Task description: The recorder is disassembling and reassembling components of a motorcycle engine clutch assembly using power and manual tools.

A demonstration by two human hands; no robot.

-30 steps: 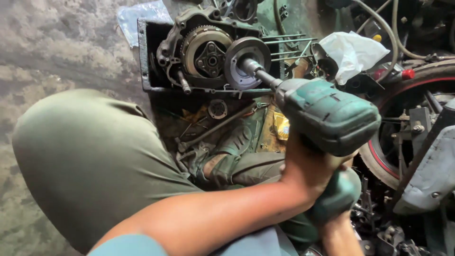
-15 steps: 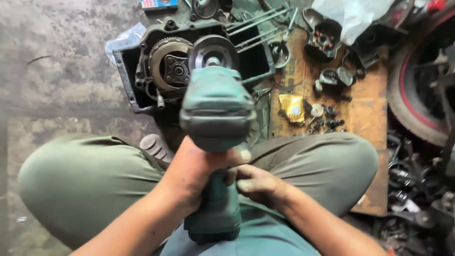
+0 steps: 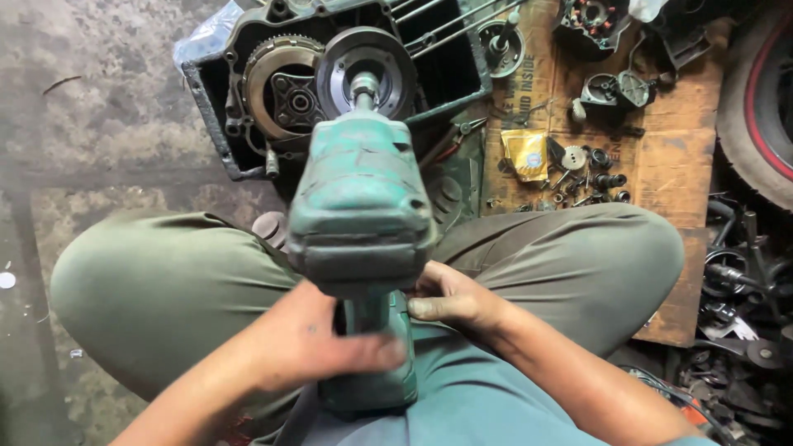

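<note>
Impact wrench (image 3: 361,206), green and worn, stands centred between the knees of a seated person; its socket end meets the hub of a round grey clutch drum (image 3: 367,73) in the open engine case (image 3: 216,116) that lies on the concrete floor (image 3: 91,107). Left hand (image 3: 310,347) is wrapped shut around the wrench grip, fingers crossing the handle from the left side; right hand (image 3: 450,299) rests against the right side of the handle just below the tool body, fingers curled and touching it, though how firmly it clasps cannot be told. Toothed clutch assembly (image 3: 285,97) sits in the case just left of the drum; long studs (image 3: 450,29) project from the case to the upper right. Cardboard sheet (image 3: 669,165) lies to the right of the case and carries a small yellow packet (image 3: 525,154), loose nuts and small parts (image 3: 591,177) beside it, and dark cast pieces (image 3: 615,89) farther up. Tyre with a red rim stripe (image 3: 760,107) stands at the right edge; olive trousers (image 3: 157,289) cover both bent legs.
</note>
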